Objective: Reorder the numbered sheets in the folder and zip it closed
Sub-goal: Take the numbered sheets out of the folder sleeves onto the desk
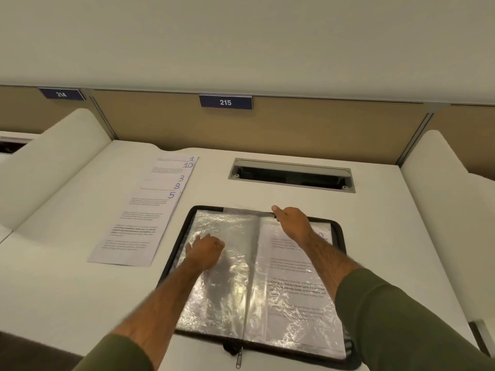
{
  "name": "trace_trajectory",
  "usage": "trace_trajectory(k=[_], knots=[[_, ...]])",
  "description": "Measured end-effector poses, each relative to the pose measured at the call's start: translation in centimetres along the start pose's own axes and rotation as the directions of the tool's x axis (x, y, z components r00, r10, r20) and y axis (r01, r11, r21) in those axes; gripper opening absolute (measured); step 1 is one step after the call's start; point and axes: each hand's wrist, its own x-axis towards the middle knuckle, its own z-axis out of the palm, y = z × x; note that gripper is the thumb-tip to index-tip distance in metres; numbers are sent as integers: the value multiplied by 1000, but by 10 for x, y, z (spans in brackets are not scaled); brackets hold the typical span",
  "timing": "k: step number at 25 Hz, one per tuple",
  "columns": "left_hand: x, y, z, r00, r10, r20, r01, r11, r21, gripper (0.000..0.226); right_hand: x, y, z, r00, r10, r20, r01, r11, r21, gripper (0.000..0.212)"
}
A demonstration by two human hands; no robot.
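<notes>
A black zip folder (338,231) lies open on the white desk, with clear plastic sleeves spread on both sides. The left sleeve (214,295) looks empty. A printed sheet (294,290) sits in the right sleeve. My left hand (206,247) rests flat on the left sleeve. My right hand (290,220) pinches the top edge of the right sleeve near the spine. Left of the folder lies a fanned stack of numbered sheets (150,210), showing 1, 10, 3, 8 and 5. The zip pull (238,357) hangs at the folder's near edge.
A rectangular cable opening (292,174) is cut into the desk (380,204) behind the folder. Padded white dividers (53,162) stand at both sides, with a tan back panel carrying a sign 215 (225,102).
</notes>
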Motion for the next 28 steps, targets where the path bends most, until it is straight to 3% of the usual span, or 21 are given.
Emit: trace_trajectory(k=[2,7,9,11,13,16,28], knots=[[8,-24,-13,999,15,-50,-11,997,82,33,1,4,5,1000,18,-7,-18,998,-68,58],[20,-56,-18,976,-74,-207,76,997,3,17,-2,27,3,992,111,-64,-122,970,-210,49],[24,-58,-11,948,-16,-319,9,1000,-23,20,-4,39,2,982,158,-101,-178,956,-232,47],[24,-48,1,913,125,-389,-138,990,-5,41,-7,44,4,971,193,-142,-222,947,-234,44],[12,-30,23,908,302,-292,-292,953,79,61,-11,45,8,962,210,-173,-249,934,-257,43],[-9,-21,54,865,492,-101,-466,861,202,74,-19,41,13,952,209,-224,-267,924,-274,44],[16,-123,32,854,517,-55,-460,802,382,85,-55,51,27,920,266,-288,-341,905,-254,51]])
